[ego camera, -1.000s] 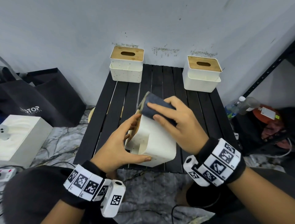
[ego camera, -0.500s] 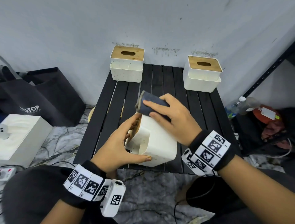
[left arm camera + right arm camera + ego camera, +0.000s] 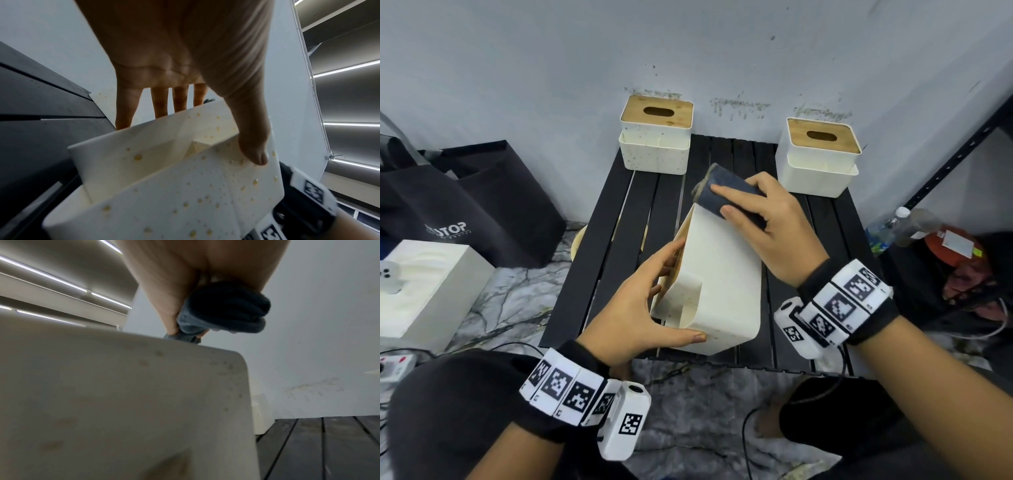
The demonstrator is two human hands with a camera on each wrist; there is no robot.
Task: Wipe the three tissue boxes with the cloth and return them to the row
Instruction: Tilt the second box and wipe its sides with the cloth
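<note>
A white tissue box (image 3: 722, 274) lies tipped on its side at the middle front of the black slatted table (image 3: 619, 219), its wooden lid facing left. My left hand (image 3: 650, 298) holds it, fingers on the lid side and thumb (image 3: 255, 151) on the near spotted face (image 3: 185, 203). My right hand (image 3: 763, 219) grips a folded dark blue cloth (image 3: 726, 192) and presses it on the box's far upper edge (image 3: 185, 344). Two more white tissue boxes with wooden lids stand upright at the back left (image 3: 655, 137) and back right (image 3: 820, 156).
A black bag (image 3: 465, 205) and a white case (image 3: 424, 291) sit on the floor to the left. A plastic bottle (image 3: 893, 226) and red items lie under a dark shelf frame (image 3: 962, 147) on the right. Cables run over the marbled floor.
My right hand slid the cloth along the upper face toward the far edge of the tipped box. The left hand and the box stayed where they were.
</note>
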